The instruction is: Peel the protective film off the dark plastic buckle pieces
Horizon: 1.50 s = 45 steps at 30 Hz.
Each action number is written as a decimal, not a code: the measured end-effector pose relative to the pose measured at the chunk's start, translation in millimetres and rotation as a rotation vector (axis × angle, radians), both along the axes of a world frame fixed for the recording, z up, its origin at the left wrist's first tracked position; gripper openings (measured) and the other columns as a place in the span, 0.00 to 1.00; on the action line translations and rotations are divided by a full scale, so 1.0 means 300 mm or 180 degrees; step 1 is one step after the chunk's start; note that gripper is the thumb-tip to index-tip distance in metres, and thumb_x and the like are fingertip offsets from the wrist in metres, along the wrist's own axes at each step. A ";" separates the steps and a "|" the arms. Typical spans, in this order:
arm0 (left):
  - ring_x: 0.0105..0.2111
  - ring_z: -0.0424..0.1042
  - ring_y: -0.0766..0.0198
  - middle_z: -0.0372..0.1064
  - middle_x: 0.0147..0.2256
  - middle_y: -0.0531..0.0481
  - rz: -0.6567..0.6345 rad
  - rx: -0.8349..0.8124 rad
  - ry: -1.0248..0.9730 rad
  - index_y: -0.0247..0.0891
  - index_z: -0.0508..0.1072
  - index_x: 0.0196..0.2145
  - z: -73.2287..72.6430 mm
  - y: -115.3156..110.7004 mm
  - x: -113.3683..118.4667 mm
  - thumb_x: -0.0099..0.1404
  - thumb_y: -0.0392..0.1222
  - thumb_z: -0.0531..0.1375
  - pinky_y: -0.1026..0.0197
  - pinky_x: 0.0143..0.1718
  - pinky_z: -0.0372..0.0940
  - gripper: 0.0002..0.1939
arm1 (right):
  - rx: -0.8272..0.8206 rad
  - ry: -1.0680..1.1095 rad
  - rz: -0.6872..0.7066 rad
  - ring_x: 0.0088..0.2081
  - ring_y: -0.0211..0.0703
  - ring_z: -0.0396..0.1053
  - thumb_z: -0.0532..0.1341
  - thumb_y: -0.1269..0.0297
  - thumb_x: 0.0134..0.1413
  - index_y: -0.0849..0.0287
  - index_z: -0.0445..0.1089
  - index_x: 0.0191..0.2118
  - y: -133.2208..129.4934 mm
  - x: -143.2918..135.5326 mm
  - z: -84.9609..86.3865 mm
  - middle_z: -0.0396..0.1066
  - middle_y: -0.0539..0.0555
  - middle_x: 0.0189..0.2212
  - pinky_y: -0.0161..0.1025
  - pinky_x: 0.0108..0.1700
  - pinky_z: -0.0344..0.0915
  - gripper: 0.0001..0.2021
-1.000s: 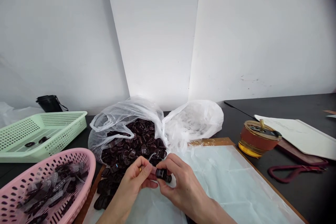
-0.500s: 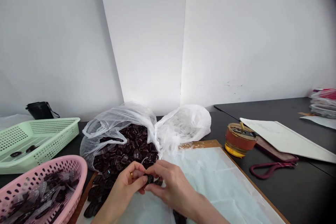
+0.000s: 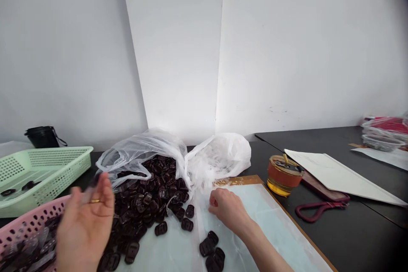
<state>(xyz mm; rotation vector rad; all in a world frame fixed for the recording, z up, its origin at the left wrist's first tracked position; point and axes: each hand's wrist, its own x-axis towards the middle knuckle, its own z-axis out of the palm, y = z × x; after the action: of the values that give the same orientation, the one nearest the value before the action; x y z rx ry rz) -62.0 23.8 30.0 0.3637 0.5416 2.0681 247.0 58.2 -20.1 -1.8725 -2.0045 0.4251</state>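
My left hand (image 3: pixel 84 225), palm turned up over the edge of the pink basket (image 3: pixel 57 206), holds a blurred plastic piece (image 3: pixel 86 196) between thumb and fingers. It looks partly clear and partly dark. Above the pale sheet (image 3: pixel 251 212), my right hand (image 3: pixel 228 207) has its fingers curled in, close to the white bag (image 3: pixel 234 153) of clear plastic pieces; whatever is in them is hidden. A heap of dark brown plastic buckles (image 3: pixel 149 195) spills from a clear bag (image 3: pixel 127 153) between the hands. Several loose buckles (image 3: pixel 214 259) lie near my right forearm.
Dark and clear pieces fill the pink basket. Behind it stand a green basket (image 3: pixel 73 165) with a few dark pieces and a black cup (image 3: pixel 42 137). At right are an amber jar (image 3: pixel 283 178), a maroon strap (image 3: pixel 314 212), a phone-like slab (image 3: pixel 328 189) and white paper (image 3: pixel 338 170).
My hands were together, working on a dark piece in front of the heap. Now they are apart: the left has gone to the pink basket, the right up and right toward the white bag.
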 end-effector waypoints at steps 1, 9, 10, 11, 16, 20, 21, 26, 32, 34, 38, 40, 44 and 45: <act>0.35 0.79 0.64 0.78 0.38 0.43 -0.0137 -0.0174 0.0090 0.30 0.76 0.38 -0.003 -0.002 0.033 0.70 0.36 0.53 0.68 0.34 0.77 0.11 | 0.0032 0.0072 0.0020 0.34 0.54 0.71 0.61 0.79 0.42 0.62 0.74 0.25 -0.002 -0.004 0.003 0.75 0.60 0.29 0.40 0.31 0.53 0.07; 0.38 0.78 0.67 0.79 0.35 0.53 0.0087 -0.0334 0.1125 0.38 0.78 0.32 -0.045 0.005 0.086 0.60 0.31 0.62 0.72 0.39 0.73 0.06 | 0.0119 0.1397 0.0482 0.26 0.37 0.64 0.62 0.64 0.52 0.58 0.69 0.26 -0.011 -0.037 0.036 0.69 0.48 0.22 0.33 0.27 0.60 0.07; 0.40 0.77 0.66 0.79 0.36 0.53 0.0109 -0.0317 0.1500 0.40 0.78 0.32 -0.056 0.005 0.079 0.60 0.34 0.62 0.70 0.41 0.73 0.04 | 0.0121 0.1542 0.0499 0.25 0.37 0.63 0.62 0.63 0.53 0.58 0.68 0.26 -0.010 -0.041 0.037 0.68 0.47 0.22 0.32 0.26 0.60 0.07; 0.41 0.77 0.64 0.79 0.38 0.53 0.0072 -0.0346 0.2025 0.41 0.78 0.34 -0.068 0.005 0.076 0.61 0.37 0.63 0.66 0.42 0.73 0.04 | 0.0114 0.1730 0.0505 0.24 0.36 0.62 0.62 0.62 0.53 0.58 0.68 0.27 -0.010 -0.044 0.036 0.67 0.47 0.21 0.32 0.25 0.59 0.08; 0.51 0.68 0.45 0.73 0.50 0.43 -0.0163 -0.0540 0.5634 0.42 0.79 0.40 -0.159 0.015 0.115 0.56 0.33 0.64 0.40 0.54 0.63 0.13 | 0.0002 0.3016 0.0384 0.20 0.34 0.57 0.66 0.57 0.47 0.58 0.67 0.24 -0.002 -0.046 0.030 0.61 0.44 0.15 0.32 0.20 0.54 0.12; 0.53 0.66 0.46 0.72 0.51 0.41 0.0131 -0.0555 0.6717 0.41 0.78 0.45 -0.206 0.038 0.111 0.58 0.26 0.56 0.43 0.54 0.63 0.21 | -0.0205 0.3535 0.0361 0.18 0.33 0.56 0.70 0.54 0.44 0.58 0.69 0.24 0.001 -0.047 0.029 0.62 0.44 0.13 0.31 0.20 0.53 0.14; 0.52 0.67 0.48 0.73 0.50 0.42 0.0156 -0.0551 0.6758 0.41 0.78 0.45 -0.209 0.043 0.102 0.59 0.26 0.55 0.44 0.53 0.64 0.21 | -0.0276 0.3647 0.0381 0.18 0.33 0.57 0.70 0.54 0.44 0.58 0.69 0.24 0.000 -0.050 0.029 0.63 0.44 0.13 0.31 0.20 0.53 0.14; 0.39 0.75 0.53 0.76 0.38 0.46 0.0263 -0.0716 0.6480 0.42 0.74 0.49 -0.209 0.052 0.069 0.62 0.28 0.52 0.52 0.39 0.70 0.21 | -0.0655 0.4313 0.0442 0.21 0.32 0.65 0.73 0.57 0.42 0.59 0.69 0.28 -0.021 -0.084 0.029 0.76 0.50 0.25 0.29 0.23 0.60 0.15; 0.44 0.73 0.53 0.76 0.40 0.45 0.0746 -0.0482 0.6251 0.41 0.75 0.41 -0.181 0.052 0.082 0.68 0.37 0.50 0.51 0.47 0.66 0.13 | -0.1114 0.5249 0.0622 0.26 0.33 0.70 0.73 0.65 0.42 0.60 0.71 0.37 -0.058 -0.112 0.048 0.75 0.51 0.28 0.30 0.31 0.68 0.15; 0.46 0.72 0.53 0.75 0.42 0.44 0.0992 -0.0369 0.6021 0.42 0.75 0.40 -0.153 0.047 0.084 0.69 0.41 0.50 0.51 0.49 0.66 0.13 | -0.1193 0.5366 0.0665 0.26 0.34 0.70 0.73 0.66 0.41 0.60 0.72 0.37 -0.067 -0.113 0.059 0.72 0.48 0.27 0.30 0.30 0.68 0.15; 0.40 0.75 0.53 0.76 0.40 0.48 0.1152 -0.0476 0.5742 0.45 0.75 0.36 -0.060 0.012 0.032 0.66 0.44 0.54 0.55 0.44 0.68 0.10 | -0.1099 0.5201 0.0749 0.25 0.33 0.67 0.73 0.66 0.39 0.60 0.73 0.36 -0.082 -0.115 0.075 0.67 0.45 0.24 0.30 0.28 0.64 0.15; 0.36 0.76 0.54 0.76 0.40 0.49 0.1348 -0.0825 0.5717 0.46 0.76 0.37 -0.002 -0.010 -0.042 0.64 0.47 0.56 0.56 0.40 0.68 0.09 | -0.1026 0.4995 0.0813 0.24 0.31 0.64 0.74 0.67 0.38 0.60 0.73 0.34 -0.089 -0.118 0.078 0.66 0.44 0.23 0.29 0.27 0.62 0.15; 0.49 0.71 0.39 0.73 0.47 0.44 0.1980 -0.1500 0.6260 0.45 0.77 0.44 0.085 -0.051 -0.219 0.66 0.47 0.54 0.41 0.50 0.64 0.14 | -0.0943 0.4652 0.0779 0.24 0.32 0.62 0.73 0.66 0.37 0.59 0.72 0.30 -0.101 -0.130 0.074 0.66 0.44 0.21 0.31 0.28 0.61 0.12; 0.54 0.65 0.33 0.72 0.49 0.40 0.2134 -0.1455 0.6319 0.42 0.78 0.42 0.090 -0.066 -0.240 0.63 0.47 0.57 0.34 0.56 0.56 0.14 | -0.0936 0.4609 0.0744 0.24 0.33 0.62 0.73 0.66 0.37 0.59 0.72 0.30 -0.101 -0.133 0.072 0.67 0.44 0.21 0.32 0.28 0.60 0.12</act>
<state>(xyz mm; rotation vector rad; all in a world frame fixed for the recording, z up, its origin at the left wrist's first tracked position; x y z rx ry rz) -134.1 4.0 57.1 2.1329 2.3995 1.2962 207.2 27.8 1.5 -0.8140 -1.0929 1.6022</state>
